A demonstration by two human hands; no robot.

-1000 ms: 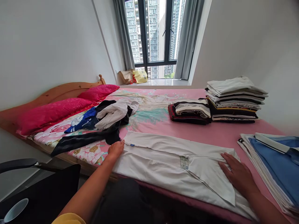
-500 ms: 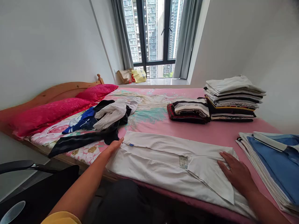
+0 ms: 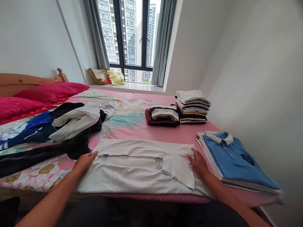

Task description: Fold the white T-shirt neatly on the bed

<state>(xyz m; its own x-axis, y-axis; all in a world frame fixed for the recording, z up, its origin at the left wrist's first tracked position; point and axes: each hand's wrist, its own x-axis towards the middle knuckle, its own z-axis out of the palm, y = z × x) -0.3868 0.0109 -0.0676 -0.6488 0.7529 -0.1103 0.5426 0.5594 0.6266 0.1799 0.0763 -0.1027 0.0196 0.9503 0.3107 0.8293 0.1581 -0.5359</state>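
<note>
A white shirt (image 3: 132, 175) lies folded lengthwise in front of me at the bed's near edge. A small blue tag (image 3: 105, 155) shows on its left part, and its folded sleeve (image 3: 180, 168) lies at the right. My left hand (image 3: 85, 160) pinches the shirt's far left corner, fingers together. At the opposite end, my right hand (image 3: 199, 162) grips the right edge, thumb on top and the other fingers partly hidden. The fabric stays flat on the bed.
Right of the shirt lies a folded blue polo shirt (image 3: 236, 160) on a stack. Farther back stand a tall pile of folded clothes (image 3: 193, 108) and a lower pile (image 3: 162, 116). Loose clothes (image 3: 75, 121) are heaped at the left, near red pillows (image 3: 52, 91).
My right hand has gone from lying spread on the shirt to gripping its right edge. My left hand stays at the left corner. The view has swung right, showing more of the blue polo.
</note>
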